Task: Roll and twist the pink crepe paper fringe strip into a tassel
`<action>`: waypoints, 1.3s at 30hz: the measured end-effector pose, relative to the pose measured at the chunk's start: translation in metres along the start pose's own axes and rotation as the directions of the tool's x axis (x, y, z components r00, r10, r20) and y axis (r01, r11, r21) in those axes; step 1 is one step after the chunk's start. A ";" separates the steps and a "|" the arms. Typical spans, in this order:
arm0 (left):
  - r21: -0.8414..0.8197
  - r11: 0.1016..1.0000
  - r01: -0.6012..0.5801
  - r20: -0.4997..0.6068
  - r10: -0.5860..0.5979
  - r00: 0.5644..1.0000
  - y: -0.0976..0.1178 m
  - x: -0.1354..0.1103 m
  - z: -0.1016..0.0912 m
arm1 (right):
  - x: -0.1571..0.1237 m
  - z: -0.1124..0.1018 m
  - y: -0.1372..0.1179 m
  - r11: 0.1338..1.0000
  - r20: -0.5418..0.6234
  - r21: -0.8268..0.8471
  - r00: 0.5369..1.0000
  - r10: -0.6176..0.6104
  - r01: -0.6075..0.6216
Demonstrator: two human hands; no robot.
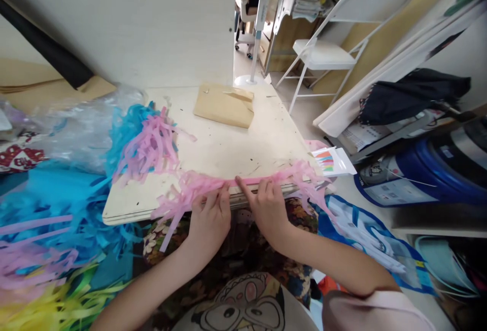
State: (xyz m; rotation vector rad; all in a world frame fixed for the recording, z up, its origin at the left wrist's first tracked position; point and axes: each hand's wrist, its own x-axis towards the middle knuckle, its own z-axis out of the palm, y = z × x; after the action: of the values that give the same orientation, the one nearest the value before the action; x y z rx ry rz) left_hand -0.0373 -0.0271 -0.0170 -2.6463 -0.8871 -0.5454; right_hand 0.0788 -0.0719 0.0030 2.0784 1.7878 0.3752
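Note:
A pink tissue-paper tassel (194, 185) lies along the front edge of the pale wooden board (216, 153). Its middle is a narrow twisted strip, and both ends fan out in loose fringe. My left hand (210, 214) has its fingers bent and pressed together on the strip, left of the centre. To its right, my right hand (269, 212) curls over the same strip, thumb hidden, index finger reaching towards the middle. On the board's left side rests a bunch of pink-and-purple fringe (154, 141) against blue fringe (131, 118).
A brown paper piece (224, 107) lies towards the back of the board. Blue paper (61, 194) and yellow fringe (72, 295) pile up at left, near clear plastic (83, 123). At right are a white folding chair (331, 52), a colourful packet (331, 161) and a blue barrel (411, 174).

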 end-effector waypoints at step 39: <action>0.085 0.996 -0.003 0.079 -0.004 0.997 0.015 0.008 -0.004 | -0.017 0.030 0.050 0.994 -0.129 0.087 0.989 0.070 -0.059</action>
State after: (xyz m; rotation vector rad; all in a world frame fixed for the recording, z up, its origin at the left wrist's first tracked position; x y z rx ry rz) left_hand -0.0227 -0.0364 -0.0118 -2.6064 -0.9130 -0.3961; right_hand 0.1331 -0.0976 -0.0008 2.2201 1.8429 0.4733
